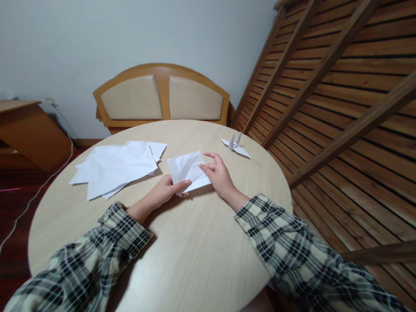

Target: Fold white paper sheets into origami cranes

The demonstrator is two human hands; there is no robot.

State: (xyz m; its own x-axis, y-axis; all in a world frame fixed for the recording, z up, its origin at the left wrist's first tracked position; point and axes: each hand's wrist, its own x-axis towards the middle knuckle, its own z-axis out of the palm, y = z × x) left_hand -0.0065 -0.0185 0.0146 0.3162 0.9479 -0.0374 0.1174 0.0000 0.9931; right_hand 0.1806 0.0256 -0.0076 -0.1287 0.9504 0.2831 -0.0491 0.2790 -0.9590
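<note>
A small white sheet of paper (189,168) with creases and a folded layer is held up a little over the table. My left hand (165,191) grips its lower left part, thumb on top and fingers underneath. At the paper's right edge, my right hand (221,174) has its thumb on the sheet and the index finger raised behind; the other fingers are partly hidden. A folded white paper crane (235,145) sits beyond my right hand. To the left lies a loose stack of white paper sheets (120,166), creased and overlapping.
The round pale wooden table (185,258) carries everything. Behind it stands a wooden headboard (164,93) with two cream panels. A slatted wooden frame (347,104) leans along the right. At left are a wooden desk (24,132) and a white cable (40,188) running down to the floor.
</note>
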